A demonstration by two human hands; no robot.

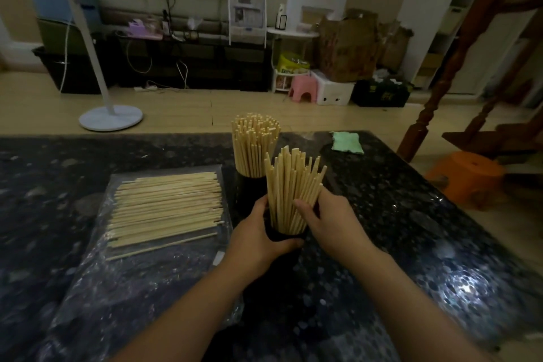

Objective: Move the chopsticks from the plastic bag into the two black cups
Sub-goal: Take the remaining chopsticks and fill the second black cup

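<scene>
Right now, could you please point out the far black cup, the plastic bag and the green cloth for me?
far black cup (pixel 244 185): head view, on its dark wall below the chopsticks.
plastic bag (pixel 164 270): head view, on bare film nearer than the chopsticks.
green cloth (pixel 346 142): head view, on its middle.

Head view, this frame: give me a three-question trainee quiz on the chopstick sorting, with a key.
1. True or false: chopsticks still lie on the plastic bag.
2. Which cup looks fuller: A) the far cup, B) the near cup?
3. Fill in: the left hand grips the near ____, while the right hand pinches the chopsticks standing in it.

Key: 1 true, a flat pile remains on the bag. 2 A, its bundle is tightly packed; the near one leans loosely. 3 cup.
</scene>
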